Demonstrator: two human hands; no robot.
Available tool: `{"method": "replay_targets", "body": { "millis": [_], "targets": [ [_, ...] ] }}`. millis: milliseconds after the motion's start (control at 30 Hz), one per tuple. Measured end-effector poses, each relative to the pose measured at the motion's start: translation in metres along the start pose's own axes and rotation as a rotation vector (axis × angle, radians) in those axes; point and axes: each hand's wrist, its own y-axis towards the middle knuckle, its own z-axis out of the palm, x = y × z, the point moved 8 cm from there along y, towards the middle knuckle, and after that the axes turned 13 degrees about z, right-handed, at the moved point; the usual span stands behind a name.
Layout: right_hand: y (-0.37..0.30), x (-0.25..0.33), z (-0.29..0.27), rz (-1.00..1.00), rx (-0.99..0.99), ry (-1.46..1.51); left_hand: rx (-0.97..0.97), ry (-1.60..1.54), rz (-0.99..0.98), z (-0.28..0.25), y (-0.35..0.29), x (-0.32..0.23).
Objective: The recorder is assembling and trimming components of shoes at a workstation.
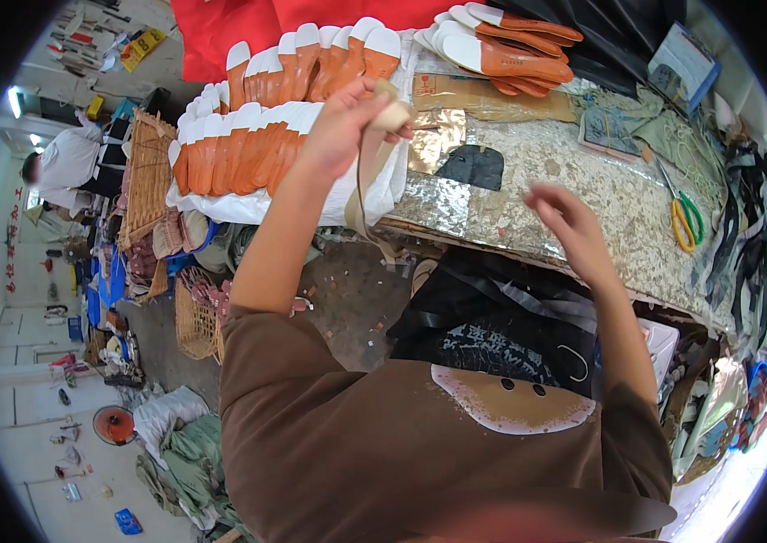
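My left hand [340, 131] is raised at the near edge of the insole rows. Its fingers are closed on a beige fabric strip [394, 116], bunched or coiled at the fingertips. A long tail of the strip hangs past the table edge. My right hand [573, 228] hovers over the front of the worn table [528, 149], slightly blurred, fingers apart and holding nothing. Orange insoles [243, 149] with white ends stand packed in rows on a white cloth, left of the table's middle. A flat black piece [474, 166] lies on the table between my hands.
More insoles [519, 56] are piled at the back. At the right lie scissors [684, 222] with yellow and green handles, and dark strips [745, 244] hang over the edge. A black bag [483, 317] hangs below the table front. Another person [71, 167] is far left, beyond a wicker basket [148, 172].
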Motion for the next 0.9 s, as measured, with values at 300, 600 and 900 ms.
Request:
{"method": "replay_targets", "body": {
  "millis": [300, 600, 900],
  "targets": [
    [0.051, 0.039, 0.115, 0.122, 0.531, 0.838, 0.340, 0.283, 0.148, 0.096, -0.073, -0.031],
    [0.034, 0.032, -0.004, -0.350, -0.492, -0.523, 0.162, -0.276, 0.121, 0.028, -0.083, -0.087],
    [-0.004, 0.073, -0.157, -0.369, -0.448, 0.240, 0.068, -0.088, 0.354, -0.066, -0.128, -0.151]
  ]
}}
